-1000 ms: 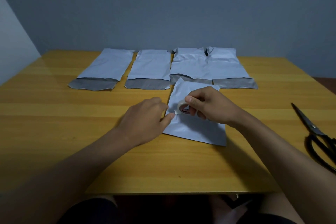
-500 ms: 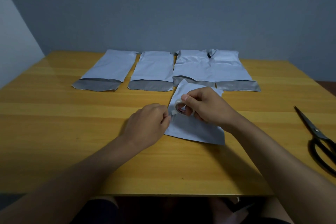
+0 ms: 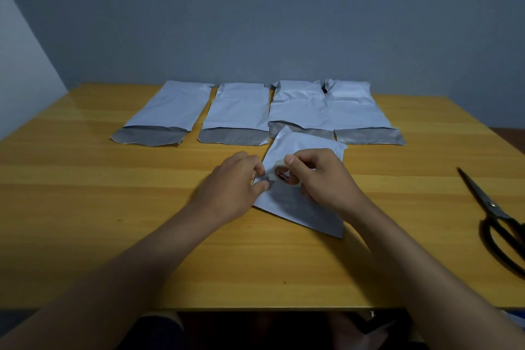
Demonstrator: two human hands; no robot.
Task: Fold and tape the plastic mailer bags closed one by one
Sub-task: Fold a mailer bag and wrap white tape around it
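Head view: wooden table [image 3: 85, 207]. Four open mailer bags [image 3: 237, 111] rowed behind folded mailer [image 3: 301, 207]. Black scissors [image 3: 494, 216] well right of it. Right hand [image 3: 321, 179] curled around tape roll [image 3: 284, 176] over mailer; left hand [image 3: 233, 187] pinching tape end beside roll.

Left side: you have bare table [image 3: 85, 207] from the near edge up to the bags.
Back: four open bags [image 3: 235, 111] in a row block the far strip.
Centre: the folded bag [image 3: 301, 207] and both hands fill it.
Right: scissors [image 3: 494, 216] lie near the edge; bare wood between them and the folded bag.
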